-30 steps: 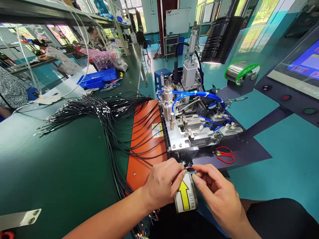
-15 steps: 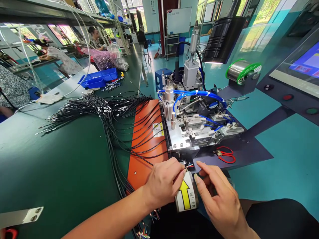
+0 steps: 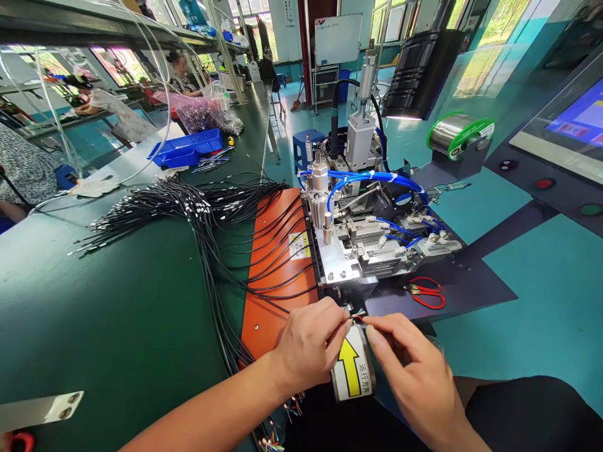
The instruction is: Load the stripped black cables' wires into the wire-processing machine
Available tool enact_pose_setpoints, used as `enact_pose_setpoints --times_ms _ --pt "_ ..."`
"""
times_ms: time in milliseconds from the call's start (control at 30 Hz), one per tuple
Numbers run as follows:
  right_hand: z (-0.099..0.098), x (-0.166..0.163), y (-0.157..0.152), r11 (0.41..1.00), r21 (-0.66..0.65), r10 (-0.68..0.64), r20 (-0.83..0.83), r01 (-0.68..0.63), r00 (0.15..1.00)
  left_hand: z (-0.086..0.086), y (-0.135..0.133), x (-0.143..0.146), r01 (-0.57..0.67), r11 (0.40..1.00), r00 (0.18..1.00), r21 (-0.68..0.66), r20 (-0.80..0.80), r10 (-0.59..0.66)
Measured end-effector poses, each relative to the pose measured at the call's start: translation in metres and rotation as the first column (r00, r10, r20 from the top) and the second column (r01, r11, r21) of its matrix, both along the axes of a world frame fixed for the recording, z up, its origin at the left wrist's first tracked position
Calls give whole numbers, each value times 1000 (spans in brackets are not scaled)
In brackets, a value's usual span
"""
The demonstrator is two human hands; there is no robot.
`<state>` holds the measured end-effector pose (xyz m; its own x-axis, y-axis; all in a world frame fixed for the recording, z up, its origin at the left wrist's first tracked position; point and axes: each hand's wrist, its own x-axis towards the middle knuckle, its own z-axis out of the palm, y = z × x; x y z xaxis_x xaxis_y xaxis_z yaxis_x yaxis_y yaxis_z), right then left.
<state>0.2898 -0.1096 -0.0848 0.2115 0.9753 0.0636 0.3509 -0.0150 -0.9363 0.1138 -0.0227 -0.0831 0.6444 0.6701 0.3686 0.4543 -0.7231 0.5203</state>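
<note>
Between thumb and fingers my left hand (image 3: 313, 339) pinches a black cable near its stripped end, just above a metal cylinder (image 3: 353, 367) labelled with a yellow arrow. Thin coloured wires (image 3: 360, 312) fan out of that end. My right hand (image 3: 414, 370) has its thumb and index finger closed on a red wire (image 3: 358, 319) of the same cable. Beyond both hands stands a bench machine (image 3: 367, 232) with metal cylinders and blue air hoses. Several black cables (image 3: 277, 267) run across its orange plate (image 3: 276, 238) into its side.
A large bundle of black cables (image 3: 155, 204) lies on the green table (image 3: 117, 307). Red-handled snips (image 3: 426, 292) rest on the machine's dark base. A solder spool (image 3: 459, 135), a black lamp (image 3: 419, 75) and a control panel (image 3: 556, 169) stand right. People sit at the far left.
My right hand has moved slightly left, and its thumb and finger have closed on the red wire. My left hand keeps its pinch on the cable in the same place.
</note>
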Motion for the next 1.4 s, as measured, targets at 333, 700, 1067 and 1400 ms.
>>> enact_pose_setpoints --times_ms 333,700,1067,1400 --pt "7 14 35 918 -366 -13 -418 -155 908 3 1 0 22 1000 1000 -4 1 -22" --pt "3 16 36 926 -330 66 -342 -185 938 0 1 -1 5 1000 1000 -17 -20 -5" --pt "-7 10 39 963 -235 78 -209 -128 975 22 5 -12 16 995 987 -96 -156 -31" --pt "-16 3 41 972 -224 39 -135 -69 990 5 8 -27 -4 1000 1000 2 25 4"
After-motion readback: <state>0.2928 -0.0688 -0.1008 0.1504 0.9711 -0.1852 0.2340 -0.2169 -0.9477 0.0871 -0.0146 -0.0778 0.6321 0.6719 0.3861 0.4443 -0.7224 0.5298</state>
